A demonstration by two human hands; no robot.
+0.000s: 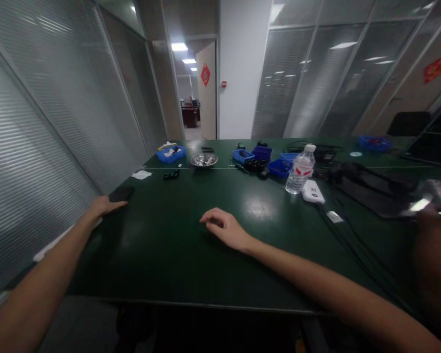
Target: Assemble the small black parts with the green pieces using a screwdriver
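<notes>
My left hand [105, 205] is at the table's left edge, closed on a flat black object [123, 193] that looks like a phone. The thumb lies along its near side; the other fingers are mostly hidden behind it. Over the middle of the dark green table [161, 245], my right hand [226, 229] holds nothing visible. Its fingers are loosely curled, and a gap shows between thumb and forefinger. Beyond the hands, a shiny metal bowl [204, 161] with small things in it and a small black item [171, 174] rest on the table.
A water bottle [300, 170] stands right of centre beside a white device [312, 191] with black cables. Blue trays [171, 154] with small items line the back. A blurred hand of another person [437, 220] is at the right, near a black mat [371, 196].
</notes>
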